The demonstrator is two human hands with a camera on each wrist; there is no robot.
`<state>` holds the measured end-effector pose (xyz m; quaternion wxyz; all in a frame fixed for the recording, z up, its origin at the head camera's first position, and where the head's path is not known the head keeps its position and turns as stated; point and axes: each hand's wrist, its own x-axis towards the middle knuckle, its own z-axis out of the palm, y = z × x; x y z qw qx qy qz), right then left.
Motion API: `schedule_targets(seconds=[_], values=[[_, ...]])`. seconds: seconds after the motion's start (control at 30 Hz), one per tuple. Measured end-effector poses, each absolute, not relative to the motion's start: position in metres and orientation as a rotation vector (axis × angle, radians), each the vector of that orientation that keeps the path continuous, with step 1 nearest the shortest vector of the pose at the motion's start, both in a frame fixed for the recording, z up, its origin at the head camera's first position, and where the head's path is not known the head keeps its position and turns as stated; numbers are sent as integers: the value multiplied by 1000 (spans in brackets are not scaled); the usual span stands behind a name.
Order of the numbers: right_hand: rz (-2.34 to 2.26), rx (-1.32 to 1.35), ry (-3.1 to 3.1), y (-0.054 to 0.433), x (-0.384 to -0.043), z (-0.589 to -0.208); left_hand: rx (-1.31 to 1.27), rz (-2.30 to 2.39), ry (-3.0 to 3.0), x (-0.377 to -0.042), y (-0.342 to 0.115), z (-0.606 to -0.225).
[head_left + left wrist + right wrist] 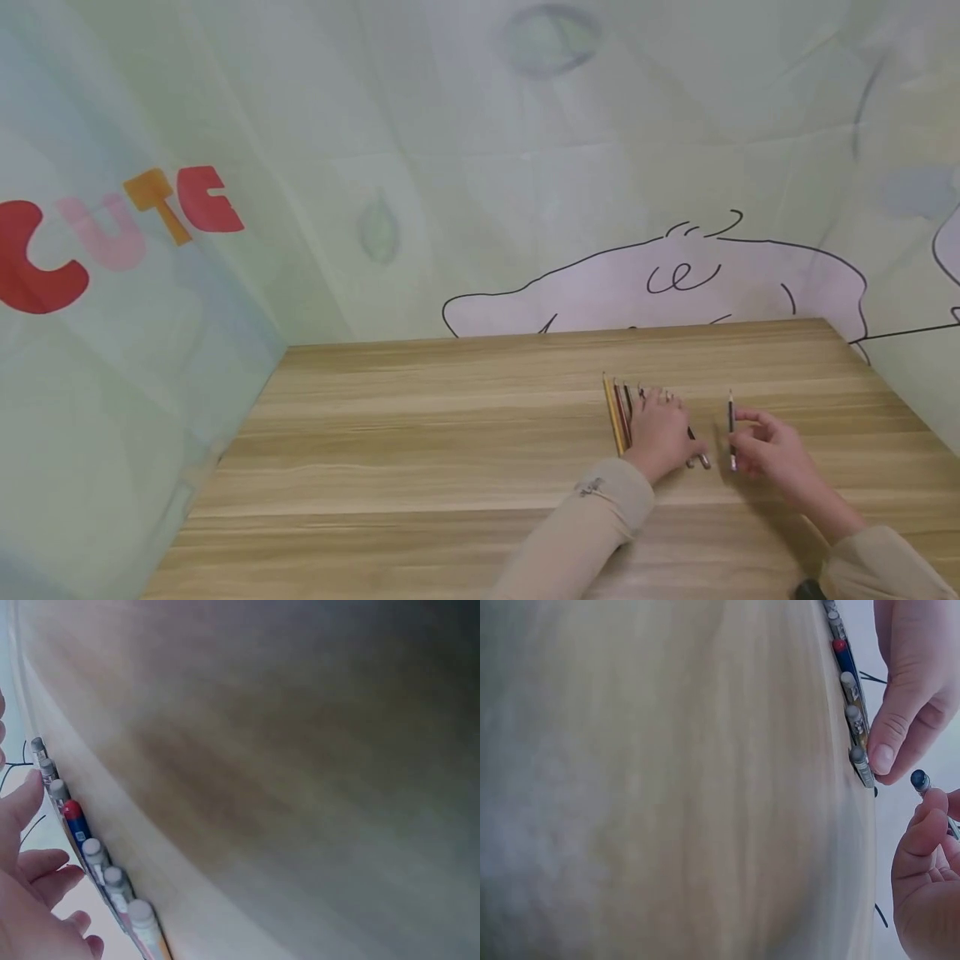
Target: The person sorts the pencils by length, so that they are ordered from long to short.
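Observation:
A row of pencils (612, 412) lies side by side on the wooden table (420, 442), yellow at its left end, dark red and black beside it. My left hand (660, 433) rests over the row's middle and right part, hiding much of it. In the left wrist view, its fingers are loosely spread against the pencils, whose eraser ends point toward the camera; one has a red end and blue body (76, 821). To the right, apart from the row, my right hand (772, 454) pinches a dark pencil (732, 429) between thumb and fingers, tip pointing away from me.
Behind the table hangs a pale green cloth backdrop (337, 167) with a line-drawn animal and the letters CUTE at left. A small black object (810, 590) shows at the bottom edge near the right sleeve (885, 567).

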<state>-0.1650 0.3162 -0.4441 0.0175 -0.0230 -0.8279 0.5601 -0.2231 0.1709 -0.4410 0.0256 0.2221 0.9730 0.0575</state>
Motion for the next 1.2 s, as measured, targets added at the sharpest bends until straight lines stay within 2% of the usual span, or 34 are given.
schedule_targets(seconds=[0.27, 0.93, 1.2], values=[[1678, -118, -2660, 319, -171, -439, 712, 173, 2988, -225, 172, -444], [1401, 23, -2984, 315, -209, -441, 707, 154, 2970, -228, 173, -444], [1358, 16, -3034, 313, -210, -439, 717, 198, 2958, -229, 173, -444]])
